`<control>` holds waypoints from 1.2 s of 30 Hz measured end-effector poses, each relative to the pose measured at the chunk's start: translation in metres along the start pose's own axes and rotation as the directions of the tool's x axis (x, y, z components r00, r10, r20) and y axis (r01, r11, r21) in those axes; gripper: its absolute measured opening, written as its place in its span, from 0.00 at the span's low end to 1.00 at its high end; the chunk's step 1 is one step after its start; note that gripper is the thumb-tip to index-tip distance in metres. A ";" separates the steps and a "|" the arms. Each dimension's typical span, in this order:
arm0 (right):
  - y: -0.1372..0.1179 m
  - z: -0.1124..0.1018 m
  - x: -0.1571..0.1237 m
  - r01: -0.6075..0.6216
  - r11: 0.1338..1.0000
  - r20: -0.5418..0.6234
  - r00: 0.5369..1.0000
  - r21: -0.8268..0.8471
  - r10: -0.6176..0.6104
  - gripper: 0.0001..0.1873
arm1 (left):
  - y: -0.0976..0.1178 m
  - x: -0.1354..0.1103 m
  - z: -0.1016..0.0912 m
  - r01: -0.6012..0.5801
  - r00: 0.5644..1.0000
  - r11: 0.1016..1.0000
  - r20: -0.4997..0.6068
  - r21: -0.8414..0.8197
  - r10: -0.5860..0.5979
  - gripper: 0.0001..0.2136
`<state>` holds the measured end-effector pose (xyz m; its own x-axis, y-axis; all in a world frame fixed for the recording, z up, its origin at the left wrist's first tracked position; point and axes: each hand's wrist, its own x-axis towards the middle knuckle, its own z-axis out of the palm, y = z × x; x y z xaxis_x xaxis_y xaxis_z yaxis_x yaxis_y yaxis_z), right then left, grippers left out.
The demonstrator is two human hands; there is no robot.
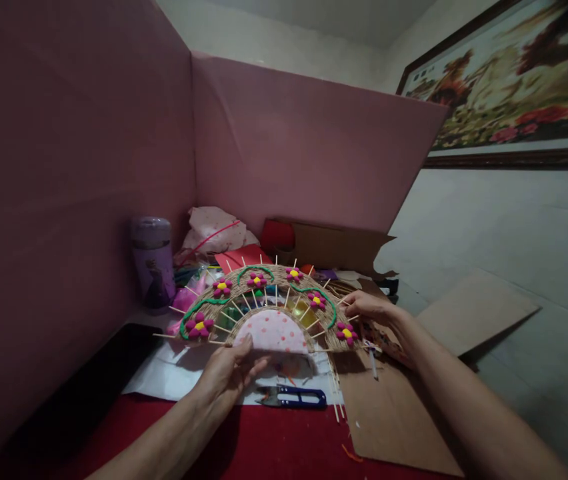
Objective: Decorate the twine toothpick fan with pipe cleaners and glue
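Note:
A half-round woven fan point(269, 293) stands upright in front of me, made of twine on wooden sticks, with pink clay flowers, green clay vines and a pink dotted centre. My left hand point(229, 373) grips its bottom edge at the pink centre, thumb in front. At the fan's right end, my right hand point(371, 308) pinches the woven rim beside a pink flower. Both hands are closed on the fan.
Blue thread snips point(291, 397) lie on white paper point(164, 377) under the fan. A purple bottle point(153, 261) stands at the left. Brown cardboard sheets point(399, 427) lie right. Pink board walls point(289, 140) enclose the back and left. Fabric and craft clutter sit behind.

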<state>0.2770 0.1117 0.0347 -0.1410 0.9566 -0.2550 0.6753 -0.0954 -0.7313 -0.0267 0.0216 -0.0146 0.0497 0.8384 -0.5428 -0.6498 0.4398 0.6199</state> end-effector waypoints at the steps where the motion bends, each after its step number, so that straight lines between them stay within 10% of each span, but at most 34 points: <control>1: 0.000 0.001 0.000 0.003 1.000 -0.006 1.000 -0.012 -0.003 0.08 | -0.001 0.001 0.000 -0.011 1.000 1.000 0.002 0.003 0.011 0.06; 8: 0.006 -0.002 0.000 0.032 0.989 -0.284 0.956 -0.142 -0.072 0.13 | -0.005 -0.012 0.006 -0.028 1.000 0.999 -0.004 0.016 0.028 0.07; 15: 0.018 0.004 -0.021 0.121 0.972 -0.653 0.723 -0.201 -0.225 0.16 | -0.008 -0.012 0.002 -0.051 0.999 0.999 -0.018 0.020 0.051 0.08; 29: 0.001 0.057 -0.042 0.312 0.943 -0.879 0.411 -0.116 -0.244 0.22 | -0.002 -0.020 -0.002 -0.115 0.990 0.993 -0.083 -0.009 0.114 0.08; 36: 0.022 0.063 -0.038 0.121 0.957 -0.860 0.419 -0.263 -0.290 0.19 | 0.002 -0.021 -0.003 -0.071 0.994 0.997 -0.078 0.037 0.074 0.08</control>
<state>0.2519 0.0561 -0.0113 0.3682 0.6655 0.6493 0.8200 0.0967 -0.5641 -0.0310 0.0035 -0.0037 -0.0579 0.8407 -0.5384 -0.6229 0.3910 0.6776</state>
